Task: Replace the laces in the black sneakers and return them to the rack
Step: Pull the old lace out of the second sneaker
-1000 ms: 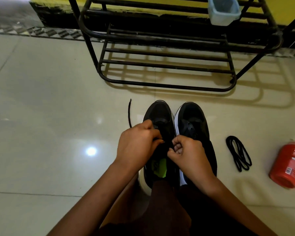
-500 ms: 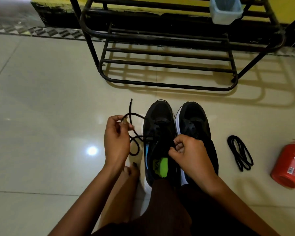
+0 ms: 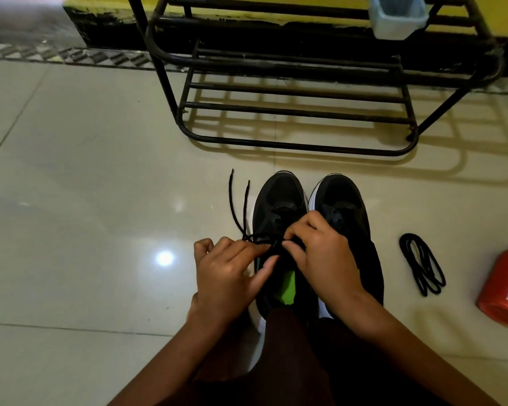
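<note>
Two black sneakers stand side by side on the tiled floor, toes toward the rack: the left sneaker [image 3: 279, 200] with a green insole and the right sneaker [image 3: 343, 197]. A black lace [image 3: 237, 206] runs out of the left sneaker's eyelets, its two ends lying on the floor to the left. My left hand [image 3: 229, 271] pinches this lace just left of the shoe's throat. My right hand [image 3: 320, 253] grips the lace over the same shoe's eyelets. A second black lace [image 3: 421, 265] lies coiled on the floor to the right.
A black metal shoe rack [image 3: 299, 104] stands ahead against a yellow wall, with a pale blue plastic bin [image 3: 396, 16] on an upper shelf. A red canister [image 3: 505, 285] lies on the floor at the far right. My legs fill the bottom of the view.
My left hand, which had pulled the lace out to the left, came back to the shoe. The right hand moved up onto the eyelets. Both lace ends now lie on the floor.
</note>
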Tool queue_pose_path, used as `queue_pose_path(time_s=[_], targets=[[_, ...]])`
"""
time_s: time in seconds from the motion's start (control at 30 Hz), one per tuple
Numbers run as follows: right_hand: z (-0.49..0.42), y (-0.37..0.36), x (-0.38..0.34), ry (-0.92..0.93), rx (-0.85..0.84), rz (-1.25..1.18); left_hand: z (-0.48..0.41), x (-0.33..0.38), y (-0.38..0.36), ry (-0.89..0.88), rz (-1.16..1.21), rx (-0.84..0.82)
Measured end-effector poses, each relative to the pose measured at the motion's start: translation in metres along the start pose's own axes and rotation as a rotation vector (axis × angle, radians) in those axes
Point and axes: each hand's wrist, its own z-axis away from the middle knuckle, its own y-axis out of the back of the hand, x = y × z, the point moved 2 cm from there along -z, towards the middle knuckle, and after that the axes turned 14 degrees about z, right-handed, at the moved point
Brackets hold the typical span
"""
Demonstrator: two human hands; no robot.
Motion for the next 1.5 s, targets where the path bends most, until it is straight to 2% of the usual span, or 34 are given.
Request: queue_pose_path(time_s=[0.07,0.2,0.23,0.27,0.37,0.43,0.47,0.53,0.6,0.7,0.77,0.83,0.97,1.03,1.1,1.23,1.33,1.43,1.5], targets=[[0.002,-0.002,0.004,-0.105,0.009,-0.107,0.001,0.0,-0.001,0.027,0.033,0.025],[0.001,0.0,0.017,-0.646,0.013,-0.735,0.002,0.001,-0.004,0.056,0.087,0.024],[0.002,0.001,0.019,-0.668,-0.014,-0.741,0.003,0.0,-0.005,0.066,0.098,0.02],[0.003,0.002,0.018,-0.61,-0.052,-0.655,0.003,-0.001,-0.006,0.078,0.108,0.019],[0.005,0.007,0.009,-0.277,-0.139,-0.286,0.003,-0.002,-0.006,0.108,0.142,0.017],[0.002,0.009,0.004,-0.094,-0.103,-0.04,0.004,-0.003,-0.006,0.119,0.155,0.015],[0.001,0.008,0.003,-0.061,-0.08,0.043,0.004,-0.003,-0.007,0.122,0.159,0.014],[-0.001,0.008,0.003,-0.053,-0.011,0.066,0.004,-0.003,-0.007,0.127,0.168,0.016],[0.0,0.009,0.004,-0.125,0.055,-0.032,0.003,-0.002,-0.007,0.137,0.183,0.026],[-0.001,0.019,0.016,-0.45,0.238,-0.418,0.003,-0.003,-0.007,0.147,0.193,0.034],[-0.002,0.026,0.027,-0.621,0.279,-0.532,0.004,-0.003,-0.008,0.153,0.192,0.031],[-0.002,0.031,0.028,-0.518,0.204,-0.364,0.004,-0.003,-0.009,0.162,0.199,0.029],[-0.001,0.017,0.008,-0.027,0.017,0.064,0.004,-0.004,-0.008,0.17,0.233,0.037],[0.0,0.007,0.002,0.033,0.0,0.144,0.003,-0.004,-0.008,0.176,0.252,0.036],[0.0,0.006,0.0,0.003,0.048,0.122,0.003,-0.004,-0.008,0.187,0.261,0.038],[0.001,0.01,0.009,-0.192,0.173,-0.032,0.004,-0.004,-0.008,0.195,0.273,0.051],[0.004,0.016,0.023,-0.451,0.278,-0.254,0.004,-0.005,-0.009,0.209,0.28,0.05],[0.009,0.024,0.039,-0.781,0.456,-0.488,0.004,-0.004,-0.008,0.239,0.303,0.061],[0.014,0.027,0.046,-0.916,0.499,-0.544,0.004,-0.003,-0.008,0.254,0.313,0.069]])
